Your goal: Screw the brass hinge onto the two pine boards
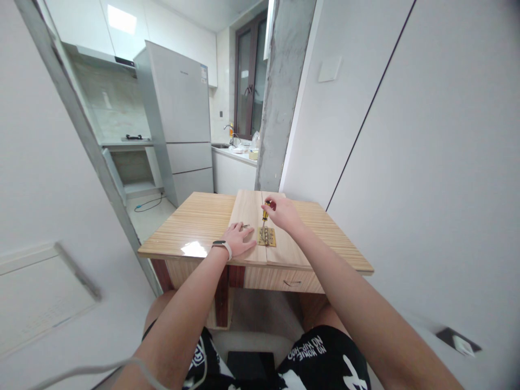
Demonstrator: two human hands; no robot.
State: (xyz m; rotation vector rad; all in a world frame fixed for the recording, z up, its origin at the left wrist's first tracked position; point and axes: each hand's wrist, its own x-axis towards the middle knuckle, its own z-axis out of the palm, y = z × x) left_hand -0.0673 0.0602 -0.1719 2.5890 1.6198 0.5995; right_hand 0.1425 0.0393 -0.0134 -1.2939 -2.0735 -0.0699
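In the head view, a brass hinge [272,238] lies across the seam between two pale wooden boards [248,205] on a small desk. My right hand [283,212] pinches the top of a screwdriver [265,213] with a yellow and black handle. The screwdriver stands nearly upright, its shaft pointing down to the hinge's left leaf. Flat on the left board, fingers spread, rests my left hand [239,240], with its fingertips close to the hinge. A few small metal pieces [245,226], probably screws, lie by its fingers.
The boards rest on a striped wooden desk [187,222] with a drawer [280,278] below. A white wall [406,162] stands close on the right. Beyond the desk are a grey refrigerator [187,103] and a sink counter [233,168]. A pale cable [101,369] crosses at lower left.
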